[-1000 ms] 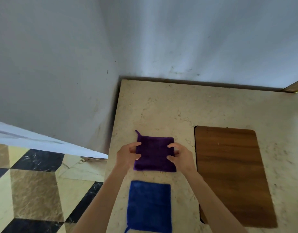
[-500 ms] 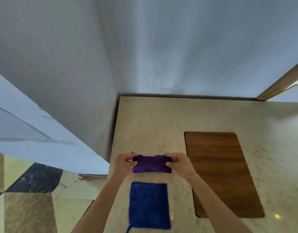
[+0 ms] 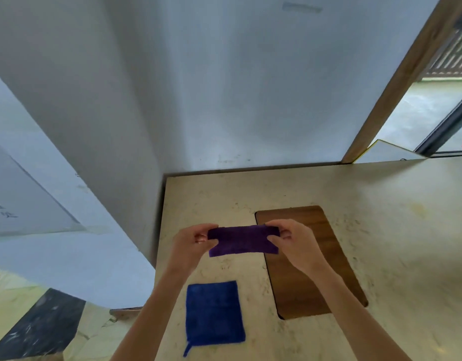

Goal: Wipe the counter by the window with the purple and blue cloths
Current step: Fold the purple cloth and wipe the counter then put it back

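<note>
The purple cloth point(image 3: 243, 240) is held up above the beige stone counter point(image 3: 381, 230), stretched between both hands. My left hand point(image 3: 192, 243) pinches its left edge and my right hand point(image 3: 293, 242) pinches its right edge. The cloth looks folded into a narrow strip. The blue cloth point(image 3: 214, 312) lies flat on the counter nearer to me, below the hands, with a small loop at its lower left corner. Neither hand touches it.
A brown wooden board point(image 3: 310, 269) lies flush in the counter to the right of the cloths. White walls point(image 3: 224, 87) meet at the counter's far left corner. A wooden window frame point(image 3: 396, 82) rises at the right. The counter's left edge drops to a tiled floor point(image 3: 37, 329).
The purple cloth was lifted off the counter and now hangs between both hands. The view tilted up, showing the window at the right.
</note>
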### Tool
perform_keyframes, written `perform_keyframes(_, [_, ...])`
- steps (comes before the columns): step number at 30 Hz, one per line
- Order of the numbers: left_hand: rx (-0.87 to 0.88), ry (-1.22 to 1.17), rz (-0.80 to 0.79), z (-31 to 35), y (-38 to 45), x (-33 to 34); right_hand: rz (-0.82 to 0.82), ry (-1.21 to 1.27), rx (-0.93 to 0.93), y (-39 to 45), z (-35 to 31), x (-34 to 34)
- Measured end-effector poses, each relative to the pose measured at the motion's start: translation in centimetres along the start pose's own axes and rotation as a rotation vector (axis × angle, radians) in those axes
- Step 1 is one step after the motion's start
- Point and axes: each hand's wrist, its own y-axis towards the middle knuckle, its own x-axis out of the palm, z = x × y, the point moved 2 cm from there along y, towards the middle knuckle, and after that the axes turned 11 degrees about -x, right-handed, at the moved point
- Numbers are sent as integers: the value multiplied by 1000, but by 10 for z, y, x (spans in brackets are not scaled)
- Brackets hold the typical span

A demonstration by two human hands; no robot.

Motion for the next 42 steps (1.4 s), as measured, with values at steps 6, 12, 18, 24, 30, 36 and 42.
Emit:
perform_keyframes(6, [187,62,37,65,-50,58,152,-29,4,-71,15,-76])
perform_keyframes(12, [339,33,0,137,-121,175,377,-25,32,-177,56,-188])
perform_keyframes(18, [403,-35,-135,188,-196,317,563,-26,77,-293,116,-310])
perform_keyframes(24, [405,-83,-210,242,-231,428,650,10,123,-363,178,-394])
perform_keyframes(30, [401,-50,-234,280,-215,510,637,50,151,-363,252,-448])
perform_keyframes(36, [294,-92,-233,290,-150,601,568,86,177,-320,348,-491])
perform_keyframes(42, [62,-173,-229,276,-82,686,401,99,254,-260,447,-517])
